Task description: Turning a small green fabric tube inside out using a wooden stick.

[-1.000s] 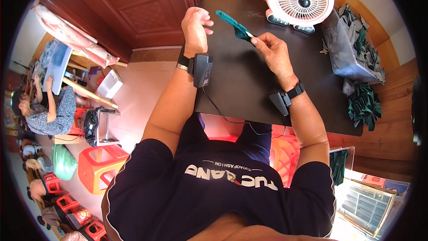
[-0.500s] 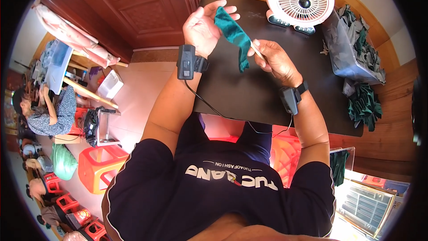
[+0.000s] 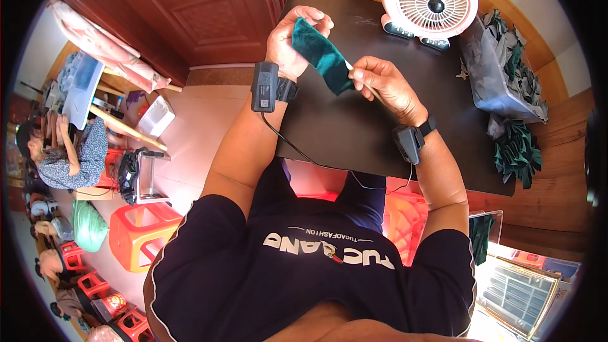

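Holding a dark green cloth piece (image 3: 322,54) up over the black table (image 3: 354,126), between both hands. Left hand (image 3: 292,39) curled round its far end, right hand (image 3: 380,82) pinching the near end plus a thin stick (image 3: 348,65).

The person wears a dark navy short-sleeved T-shirt (image 3: 304,278) with white piping along the shoulder seams and pale lettering with a small red mark across the chest. A black box-shaped device on a black strap (image 3: 266,86) sits on the left wrist, and a thin black cable runs from it down toward the shirt. A matching dark grey wrist unit (image 3: 408,142) sits on the right wrist. Both forearms are bare.
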{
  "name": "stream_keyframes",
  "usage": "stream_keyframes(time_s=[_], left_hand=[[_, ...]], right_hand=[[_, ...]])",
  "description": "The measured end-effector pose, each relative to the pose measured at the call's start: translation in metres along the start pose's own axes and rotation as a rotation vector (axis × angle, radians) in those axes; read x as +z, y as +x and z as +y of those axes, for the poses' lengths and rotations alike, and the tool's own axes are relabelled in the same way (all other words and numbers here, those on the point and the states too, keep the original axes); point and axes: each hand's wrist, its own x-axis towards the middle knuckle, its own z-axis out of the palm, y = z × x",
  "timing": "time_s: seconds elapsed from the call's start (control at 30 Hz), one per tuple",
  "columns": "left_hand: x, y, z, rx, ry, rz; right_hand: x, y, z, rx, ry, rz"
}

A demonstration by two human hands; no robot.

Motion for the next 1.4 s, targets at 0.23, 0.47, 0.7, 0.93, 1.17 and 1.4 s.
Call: stream_keyframes(time_s=[0.23, 0.47, 0.7, 0.93, 1.17, 1.4], left_hand=[[-0.004, 0.002, 0.001, 0.001, 0.069, -0.1], [-0.012, -0.001, 0.001, -0.054, 0.057, 0.044], [-0.017, -0.002, -0.004, -0.024, 0.042, 0.238], [-0.013, -0.005, -0.005, -0.042, 0.06, 0.451], [-0.001, -0.002, -0.002, -0.093, -0.13, 0.549], [-0.022, 0.001, -0.01, -0.014, -0.266, 0.484]], right_hand=[[-0.003, 0.002, 0.0, 0.045, -0.093, 0.076], [0.005, 0.001, 0.001, 0.067, -0.089, 0.09], [0.008, 0.005, 0.013, -0.173, -0.254, 0.186], [0.007, 0.003, 0.01, -0.187, -0.445, 0.241], [0.005, 0.001, 0.012, -0.213, -0.566, 0.238], [0.001, 0.006, 0.011, -0.212, -0.554, 0.239]])
